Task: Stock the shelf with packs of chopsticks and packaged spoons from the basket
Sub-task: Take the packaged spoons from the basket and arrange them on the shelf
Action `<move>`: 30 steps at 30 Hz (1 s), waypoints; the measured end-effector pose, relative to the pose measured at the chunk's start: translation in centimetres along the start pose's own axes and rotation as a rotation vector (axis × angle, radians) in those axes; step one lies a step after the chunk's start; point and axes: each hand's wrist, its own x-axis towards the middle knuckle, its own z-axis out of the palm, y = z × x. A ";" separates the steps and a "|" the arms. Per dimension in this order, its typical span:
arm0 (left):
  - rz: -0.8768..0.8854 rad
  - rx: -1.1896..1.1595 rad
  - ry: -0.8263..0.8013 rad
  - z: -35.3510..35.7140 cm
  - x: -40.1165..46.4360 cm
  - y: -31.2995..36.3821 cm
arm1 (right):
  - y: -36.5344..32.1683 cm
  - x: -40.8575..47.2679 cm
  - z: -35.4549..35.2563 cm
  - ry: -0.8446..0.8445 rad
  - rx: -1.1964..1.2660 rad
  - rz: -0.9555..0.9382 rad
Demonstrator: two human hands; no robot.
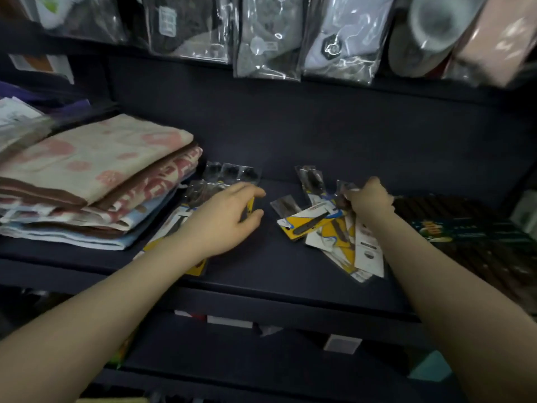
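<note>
On the dark shelf (261,266) two groups of packaged spoons lie on yellow and white cards. My left hand (223,216) rests on the left group (180,219), its thumb and fingers pinching the edge of a yellow card. Over the fanned right pile (328,231), my right hand (369,197) has its fingers closed on the top ends of several packs. Dark packs of chopsticks (453,228) lie at the right end of the shelf. The basket is out of view.
Folded towels (87,181) are stacked on the shelf's left side. Bagged socks (267,36) hang above the shelf. A lower shelf (247,353) with price tags lies beneath my arms.
</note>
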 end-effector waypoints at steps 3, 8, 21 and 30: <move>0.005 -0.027 0.005 0.5 1.4 0.8 | 1.8 3.1 0.7 -0.099 0.127 0.071; -0.003 -0.068 -0.081 1.8 2.7 1.8 | -0.1 -0.3 -2.1 -0.205 0.512 -0.129; -0.289 -0.349 -0.116 -0.1 -3.2 -0.5 | -8.4 -7.2 4.1 -0.541 0.597 -0.520; -0.163 0.185 -0.138 -1.5 -5.6 -4.0 | -10.3 -6.1 9.7 -0.485 0.235 -0.486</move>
